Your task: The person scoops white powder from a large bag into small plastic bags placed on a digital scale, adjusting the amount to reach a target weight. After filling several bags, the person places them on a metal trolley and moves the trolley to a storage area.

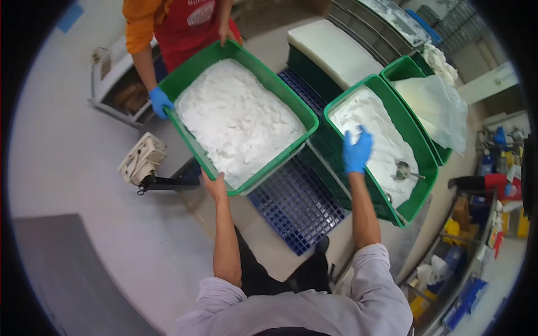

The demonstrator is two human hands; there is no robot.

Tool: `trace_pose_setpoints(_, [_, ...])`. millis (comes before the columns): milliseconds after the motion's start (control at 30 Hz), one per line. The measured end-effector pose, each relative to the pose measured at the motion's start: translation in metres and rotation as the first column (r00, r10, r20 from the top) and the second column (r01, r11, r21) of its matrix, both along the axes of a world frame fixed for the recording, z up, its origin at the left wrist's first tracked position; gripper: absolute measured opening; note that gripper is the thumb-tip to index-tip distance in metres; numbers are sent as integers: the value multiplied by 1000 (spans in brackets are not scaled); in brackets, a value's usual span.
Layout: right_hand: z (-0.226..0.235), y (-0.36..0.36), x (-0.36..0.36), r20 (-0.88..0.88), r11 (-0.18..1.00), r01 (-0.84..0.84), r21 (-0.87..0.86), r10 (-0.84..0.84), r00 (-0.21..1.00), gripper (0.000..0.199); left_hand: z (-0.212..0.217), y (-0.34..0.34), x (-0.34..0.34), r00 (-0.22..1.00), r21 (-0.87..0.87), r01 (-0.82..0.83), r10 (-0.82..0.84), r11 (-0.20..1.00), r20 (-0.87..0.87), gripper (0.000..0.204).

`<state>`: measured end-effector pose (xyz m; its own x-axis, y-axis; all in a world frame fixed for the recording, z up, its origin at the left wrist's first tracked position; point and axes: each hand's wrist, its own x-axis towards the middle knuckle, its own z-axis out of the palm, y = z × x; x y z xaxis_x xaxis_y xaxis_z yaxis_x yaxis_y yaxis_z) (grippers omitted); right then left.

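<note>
My bare left hand [216, 185] grips the near-left corner of a green bin [273, 161] full of white powder [238, 120]. A co-worker in a red apron [188, 28] holds that bin from the far side, with a blue-gloved hand [161, 102] at its left and a bare hand at its far edge. Blue-gloved, my right hand [357, 150] is over a second green bin [419, 193] of white powder on the right, fingers spread and nothing visible in them. I cannot tell whether it touches the powder. A metal scoop [402, 171] lies in that powder.
Beneath the bins sits a blue plastic pallet [297, 204]. Another green bin with a clear plastic bag [434, 109] stands beyond at right, near a white-topped container [333, 50]. A cream-coloured device [144, 159] is at left. Cluttered shelves [448, 252] line the right side.
</note>
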<state>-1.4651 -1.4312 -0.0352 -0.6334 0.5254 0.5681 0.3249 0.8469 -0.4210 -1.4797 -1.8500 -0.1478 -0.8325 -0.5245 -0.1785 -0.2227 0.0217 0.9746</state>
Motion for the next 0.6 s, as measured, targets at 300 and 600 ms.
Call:
trace_pose_setpoints(300, [-83,99,88,666,942,328,69,-288,688,62,25,6,-6,998,192,32,-21,981,-59,80])
trace_pose_setpoints(600, [-76,83,79,620,917,389,85,-354,700,57,32,3,-19,997,17,72,-72,997,29,78])
